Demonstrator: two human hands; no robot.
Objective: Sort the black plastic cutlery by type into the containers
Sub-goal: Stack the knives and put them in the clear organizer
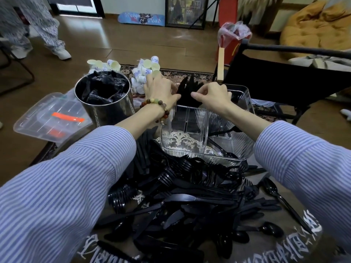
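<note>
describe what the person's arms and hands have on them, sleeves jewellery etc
Both arms wear long shirt sleeves with fine blue and white stripes, pushed back to bare the forearms. The left hand has a beaded bracelet at its wrist, with brown, reddish and pale green beads. The right hand is bare: no ring, watch or glove visible.

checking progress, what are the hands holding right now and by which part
Both the left hand and the right hand grip a bundle of black cutlery standing in the clear organizer, around the bundle's middle.

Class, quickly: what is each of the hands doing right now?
Left hand: grips the bundle of black cutlery.
Right hand: fingers curled round the same bundle.
</note>
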